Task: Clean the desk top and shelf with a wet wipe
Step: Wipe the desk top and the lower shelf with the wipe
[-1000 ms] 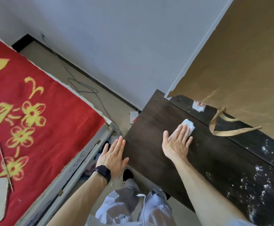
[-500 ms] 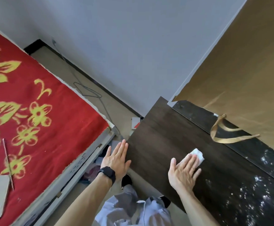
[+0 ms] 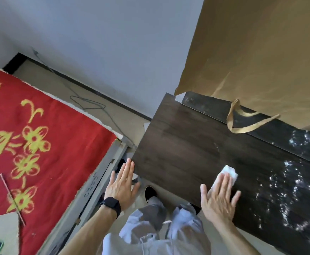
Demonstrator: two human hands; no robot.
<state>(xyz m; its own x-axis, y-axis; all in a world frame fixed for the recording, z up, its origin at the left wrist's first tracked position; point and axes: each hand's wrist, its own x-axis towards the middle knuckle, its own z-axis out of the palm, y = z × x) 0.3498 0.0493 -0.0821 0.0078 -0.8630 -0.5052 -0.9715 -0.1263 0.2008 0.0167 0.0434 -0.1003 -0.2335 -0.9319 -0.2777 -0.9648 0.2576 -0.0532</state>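
One wet wipe [image 3: 229,172] is lying on the bench [image 3: 178,144] near its front edge, the right grip [image 3: 218,201] pressing it under straight, spread fingers; the left grip [image 3: 122,186] is hovering, fingers straight, just beside the bench's corner.

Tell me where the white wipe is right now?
In the head view, lower right, the wet wipe lies on the dark desk top near its front edge, under the fingers of the right hand.

No legible txt/labels/nos. anywhere; only faint dark scrawl [image 3: 91,184] on grey bed frame [image 3: 106,162], unreadable.
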